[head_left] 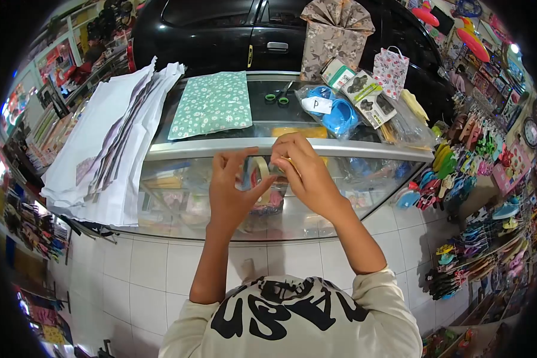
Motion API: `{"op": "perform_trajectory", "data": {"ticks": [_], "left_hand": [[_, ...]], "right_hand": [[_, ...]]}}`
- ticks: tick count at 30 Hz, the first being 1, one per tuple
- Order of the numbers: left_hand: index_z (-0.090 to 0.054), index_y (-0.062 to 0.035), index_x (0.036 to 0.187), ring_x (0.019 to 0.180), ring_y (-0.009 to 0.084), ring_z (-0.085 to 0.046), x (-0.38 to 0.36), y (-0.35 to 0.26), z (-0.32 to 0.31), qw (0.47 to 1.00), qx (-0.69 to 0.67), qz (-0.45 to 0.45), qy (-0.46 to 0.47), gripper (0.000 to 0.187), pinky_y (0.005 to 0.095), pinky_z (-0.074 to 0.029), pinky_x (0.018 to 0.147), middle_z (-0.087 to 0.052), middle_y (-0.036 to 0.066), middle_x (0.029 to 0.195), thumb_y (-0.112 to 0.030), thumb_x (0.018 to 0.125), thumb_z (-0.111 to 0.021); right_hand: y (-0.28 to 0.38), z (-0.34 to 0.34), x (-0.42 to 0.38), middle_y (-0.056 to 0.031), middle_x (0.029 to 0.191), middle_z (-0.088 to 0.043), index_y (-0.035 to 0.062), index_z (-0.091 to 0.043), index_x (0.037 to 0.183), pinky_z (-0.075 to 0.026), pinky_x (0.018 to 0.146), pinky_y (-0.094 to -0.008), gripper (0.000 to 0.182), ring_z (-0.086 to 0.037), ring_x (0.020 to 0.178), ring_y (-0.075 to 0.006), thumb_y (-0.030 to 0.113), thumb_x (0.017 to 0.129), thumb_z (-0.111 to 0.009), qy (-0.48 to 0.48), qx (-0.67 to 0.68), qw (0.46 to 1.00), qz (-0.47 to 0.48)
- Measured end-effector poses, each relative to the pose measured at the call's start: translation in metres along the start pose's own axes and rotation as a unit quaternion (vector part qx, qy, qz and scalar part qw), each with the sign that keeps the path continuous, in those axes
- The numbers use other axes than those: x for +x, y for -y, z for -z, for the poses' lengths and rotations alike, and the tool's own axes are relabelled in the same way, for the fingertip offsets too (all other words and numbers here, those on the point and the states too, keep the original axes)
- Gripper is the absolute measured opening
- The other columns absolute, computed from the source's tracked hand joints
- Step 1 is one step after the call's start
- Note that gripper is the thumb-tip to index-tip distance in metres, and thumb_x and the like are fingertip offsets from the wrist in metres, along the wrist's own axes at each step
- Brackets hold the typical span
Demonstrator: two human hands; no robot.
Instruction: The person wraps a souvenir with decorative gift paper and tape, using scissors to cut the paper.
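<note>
My left hand (231, 182) is curved around a roll of tape (263, 169), held edge-on between thumb and fingers over the counter's front edge. Close to the roll's right side is my right hand (307, 176), its fingers curled and pinched together; what lies between them is too small to make out. Beyond my hands, a flat package in green daisy-print paper (211, 104) lies on the glass counter (268, 122). To its right are black-and-green scissors (278, 96). A blue item in clear plastic (340, 113) carries a white label with a "P".
Large paper sheets (101, 140) overhang the counter's left end. A floral gift bag with a fanned top (334, 51), a smaller floral bag (390, 71) and boxed goods (367, 98) stand at the right. A black car (220, 42) is behind; hanging goods (459, 155) line the right.
</note>
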State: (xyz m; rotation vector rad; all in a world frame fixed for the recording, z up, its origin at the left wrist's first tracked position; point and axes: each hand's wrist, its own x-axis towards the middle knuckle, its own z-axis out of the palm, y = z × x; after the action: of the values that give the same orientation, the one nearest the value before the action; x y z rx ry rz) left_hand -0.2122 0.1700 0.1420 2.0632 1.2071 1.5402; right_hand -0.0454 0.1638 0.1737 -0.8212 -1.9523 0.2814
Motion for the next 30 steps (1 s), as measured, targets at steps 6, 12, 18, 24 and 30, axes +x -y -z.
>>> {"op": "perform_trajectory", "data": {"ticks": [6, 12, 18, 24, 30], "left_hand": [[-0.071, -0.0084, 0.088, 0.092, 0.0185, -0.055, -0.001, 0.01, -0.004, 0.993, -0.107, -0.048, 0.001, 0.02, 0.0305, -0.044, 0.08, -0.054, 0.006, 0.094, -0.012, 0.07, -0.08], [-0.069, -0.0048, 0.084, 0.093, 0.0177, -0.058, 0.005, 0.014, -0.005, 0.99, -0.135, -0.008, 0.028, 0.012, 0.029, -0.044, 0.082, -0.061, 0.006, 0.095, -0.004, 0.073, -0.075], [-0.066, -0.0044, 0.084, 0.092, 0.0176, -0.057, 0.022, 0.022, -0.005, 0.986, -0.154, -0.035, 0.048, 0.008, 0.0288, -0.044, 0.082, -0.06, 0.006, 0.095, -0.002, 0.077, -0.07], [-0.063, -0.0026, 0.085, 0.088, 0.0183, -0.057, 0.064, 0.012, 0.021, 0.982, -0.128, -0.137, -0.037, 0.01, 0.0277, -0.044, 0.078, -0.059, 0.007, 0.092, -0.001, 0.077, -0.07], [-0.063, -0.0031, 0.083, 0.086, 0.0169, -0.057, 0.098, 0.006, 0.026, 0.978, -0.136, -0.157, -0.017, 0.011, 0.0278, -0.044, 0.076, -0.059, 0.005, 0.089, -0.002, 0.076, -0.072]], "right_hand": [[0.004, 0.007, 0.0, -0.0159, 0.103, -0.048, -0.0021, -0.053, 0.093, -0.043, 0.084, -0.0378, 0.008, -0.051, 0.096, -0.0343, 0.004, 0.089, -0.052, 0.059, 0.013, 0.998, -0.015], [-0.016, 0.006, -0.015, -0.0144, 0.127, -0.045, 0.0041, -0.035, 0.129, -0.04, 0.097, -0.0383, 0.061, -0.043, 0.124, -0.027, 0.015, 0.08, -0.071, 0.09, 0.17, 0.979, -0.07], [-0.075, -0.059, -0.046, -0.0169, 0.134, -0.037, 0.0066, -0.015, 0.14, -0.031, 0.106, -0.0409, 0.107, -0.031, 0.135, -0.0304, 0.023, 0.062, -0.087, 0.114, 0.247, 0.956, -0.109], [-0.095, -0.059, -0.02, -0.0153, 0.136, -0.039, 0.0078, -0.022, 0.14, -0.033, 0.105, -0.0397, 0.091, -0.038, 0.129, -0.0308, 0.025, 0.071, -0.08, 0.209, 0.24, 0.912, -0.259], [-0.055, -0.066, 0.01, -0.0176, 0.136, -0.038, 0.0064, -0.024, 0.14, -0.033, 0.105, -0.0401, 0.096, -0.037, 0.13, -0.0316, 0.028, 0.068, -0.083, 0.068, 0.15, 0.986, -0.026]]}}
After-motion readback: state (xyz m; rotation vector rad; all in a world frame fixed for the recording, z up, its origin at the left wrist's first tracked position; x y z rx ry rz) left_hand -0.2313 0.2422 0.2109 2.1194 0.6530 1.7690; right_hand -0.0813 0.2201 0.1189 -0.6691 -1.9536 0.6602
